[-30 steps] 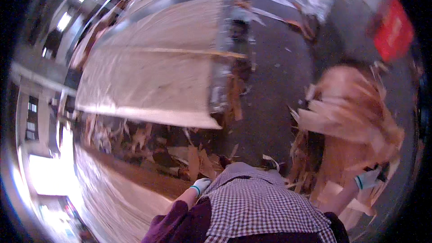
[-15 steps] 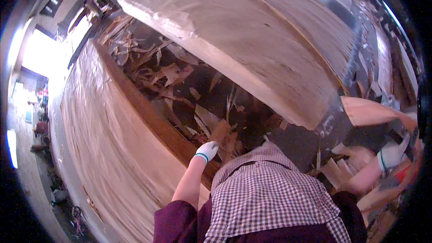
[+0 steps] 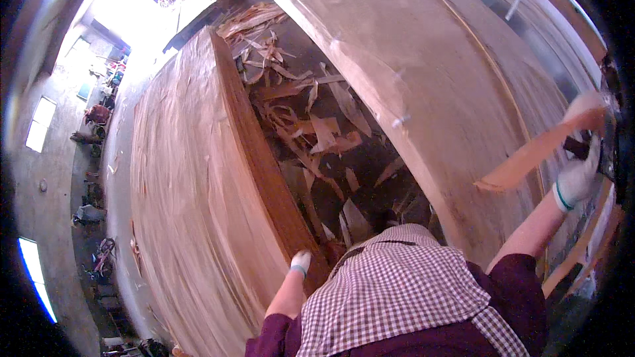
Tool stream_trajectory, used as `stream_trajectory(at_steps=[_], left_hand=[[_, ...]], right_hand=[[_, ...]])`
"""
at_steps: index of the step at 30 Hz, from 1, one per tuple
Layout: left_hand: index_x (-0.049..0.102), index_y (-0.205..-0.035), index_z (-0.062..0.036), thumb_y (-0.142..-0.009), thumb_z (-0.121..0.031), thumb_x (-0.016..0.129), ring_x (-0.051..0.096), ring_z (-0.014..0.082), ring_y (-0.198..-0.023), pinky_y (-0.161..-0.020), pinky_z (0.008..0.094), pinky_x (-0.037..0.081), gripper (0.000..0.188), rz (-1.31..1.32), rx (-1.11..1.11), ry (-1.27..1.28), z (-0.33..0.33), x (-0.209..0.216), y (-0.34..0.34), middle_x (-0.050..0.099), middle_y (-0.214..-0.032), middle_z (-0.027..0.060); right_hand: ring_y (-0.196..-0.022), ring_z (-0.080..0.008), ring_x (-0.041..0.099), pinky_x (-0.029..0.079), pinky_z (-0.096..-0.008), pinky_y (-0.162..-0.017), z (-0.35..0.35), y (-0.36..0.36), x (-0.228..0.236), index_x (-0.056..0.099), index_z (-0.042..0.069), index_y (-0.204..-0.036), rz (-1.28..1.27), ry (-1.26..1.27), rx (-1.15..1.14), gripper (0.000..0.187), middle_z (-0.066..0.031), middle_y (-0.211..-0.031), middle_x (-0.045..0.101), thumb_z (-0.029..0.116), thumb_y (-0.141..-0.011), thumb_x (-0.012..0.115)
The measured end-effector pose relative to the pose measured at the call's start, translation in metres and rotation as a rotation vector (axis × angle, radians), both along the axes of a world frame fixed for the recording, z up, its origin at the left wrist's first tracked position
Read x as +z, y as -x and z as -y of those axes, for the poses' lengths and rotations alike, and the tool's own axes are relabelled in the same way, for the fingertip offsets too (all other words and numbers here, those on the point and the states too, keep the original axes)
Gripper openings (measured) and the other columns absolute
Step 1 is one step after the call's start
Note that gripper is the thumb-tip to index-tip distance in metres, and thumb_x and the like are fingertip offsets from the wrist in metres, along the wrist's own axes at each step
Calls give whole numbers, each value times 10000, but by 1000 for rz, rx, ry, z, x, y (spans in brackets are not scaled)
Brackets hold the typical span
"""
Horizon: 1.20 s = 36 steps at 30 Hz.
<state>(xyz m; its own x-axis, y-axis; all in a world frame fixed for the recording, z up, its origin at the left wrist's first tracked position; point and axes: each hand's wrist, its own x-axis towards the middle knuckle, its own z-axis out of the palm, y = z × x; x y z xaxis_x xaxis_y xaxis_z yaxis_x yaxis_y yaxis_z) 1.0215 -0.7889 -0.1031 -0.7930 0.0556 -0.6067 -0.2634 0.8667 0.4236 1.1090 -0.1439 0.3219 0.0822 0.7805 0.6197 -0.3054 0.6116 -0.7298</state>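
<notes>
My left hand (image 3: 301, 261), in a white glove with a green cuff, rests at the reddish-brown edge of the left veneer stack (image 3: 192, 178). Its fingers are turned away, so their pose is hidden. Out to the right, my right hand (image 3: 575, 177), gloved the same way, is raised over the right veneer stack (image 3: 410, 79). It is closed at the far end of an orange-brown veneer strip (image 3: 522, 162), whose loose tip hangs toward the middle. A small dark object (image 3: 577, 147) shows between this hand and the strip; its kind is unclear.
Torn veneer scraps (image 3: 324, 133) litter the dark floor between the two stacks. A thin cord-like line (image 3: 489, 59) runs over the right stack. More strips (image 3: 575, 268) lie at the lower right. Along the left wall (image 3: 43, 185) stand assorted items.
My right hand has risen from the lower right with the strip, now over the right stack. My left hand has drawn back to the left stack's edge; the brown piece it held no longer shows there.
</notes>
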Motion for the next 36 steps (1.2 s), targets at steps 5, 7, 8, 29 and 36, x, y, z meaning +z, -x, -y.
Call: stream_trajectory(at_steps=[5, 7, 8, 29, 36], left_hand=[[628, -1067, -93, -842, -255, 469, 562, 318, -1048, -869, 393, 460, 320, 335, -279, 205, 74, -47, -56, 584, -1152, 162], [623, -1092, -109, -831, -272, 498, 560, 310, -1059, -875, 378, 463, 331, 343, -117, 89, 68, -60, -47, 567, -1191, 152], [620, -1104, -117, -826, -280, 513, 560, 306, -1064, -878, 371, 465, 340, 294, -102, 46, 64, -66, -27, 558, -1211, 147], [202, -1381, 42, -641, -464, 763, 312, 413, -1271, -1041, 454, 282, 1058, -665, -819, -976, -317, 327, 761, 277, -1393, 270], [87, -1419, 10, -574, -506, 784, 246, 434, -1297, -1061, 483, 248, 1211, -1037, -905, -646, -404, 314, 932, 191, -1422, 288]], right_hand=[[-805, -158, 604, 499, -269, -640, 20, 174, 23, 579, 11, -1160, 143, -187, -7, 349, -86, -1005, 607, 164, -847, 565], [-818, -150, 607, 501, -265, -638, 20, 221, 10, 582, 11, -1157, 273, -302, -113, 336, -98, -1038, 600, 156, -855, 555], [-829, -148, 608, 504, -266, -640, 19, 242, 7, 581, 12, -1160, 191, -192, -30, 333, -104, -1066, 593, 155, -861, 549], [-768, -66, 588, 377, -156, -449, 113, 710, -14, 465, 78, -1301, 402, 175, 322, 430, -27, -963, 593, 197, -892, 520], [-770, -87, 557, 456, -235, -712, 88, 885, -35, 513, 20, -1229, 33, 431, 569, 360, 1, -926, 594, 77, -874, 525]])
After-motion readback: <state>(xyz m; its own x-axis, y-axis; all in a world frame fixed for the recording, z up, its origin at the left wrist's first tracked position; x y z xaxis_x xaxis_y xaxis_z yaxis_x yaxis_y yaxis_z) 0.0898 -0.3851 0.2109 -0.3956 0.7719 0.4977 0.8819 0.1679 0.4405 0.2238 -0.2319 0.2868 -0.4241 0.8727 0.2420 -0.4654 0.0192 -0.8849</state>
